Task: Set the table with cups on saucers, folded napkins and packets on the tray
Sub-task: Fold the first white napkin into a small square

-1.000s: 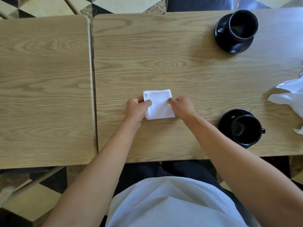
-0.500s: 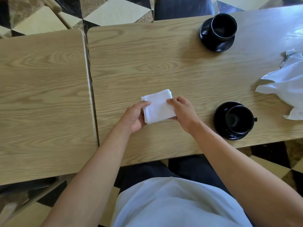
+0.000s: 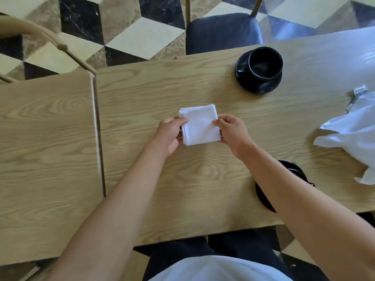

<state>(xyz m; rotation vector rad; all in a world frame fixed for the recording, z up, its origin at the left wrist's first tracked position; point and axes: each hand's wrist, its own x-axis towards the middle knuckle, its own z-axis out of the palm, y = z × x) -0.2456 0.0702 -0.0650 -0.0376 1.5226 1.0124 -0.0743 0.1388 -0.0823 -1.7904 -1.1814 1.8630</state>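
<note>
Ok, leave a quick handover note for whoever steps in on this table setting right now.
Left hand and right hand: each pinches one side of the folded napkin at mid-table.
Far cup sits on its saucer. Near cup and saucer are mostly hidden under the right forearm.
Unfolded napkins lie at the right edge, with what may be packets beside them.
Done: both cups out, one napkin folded.
Left: place this napkin, fold the rest, set packets on the tray, which is not in view.

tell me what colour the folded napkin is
White; the folded napkin shows best in the head view.
</note>
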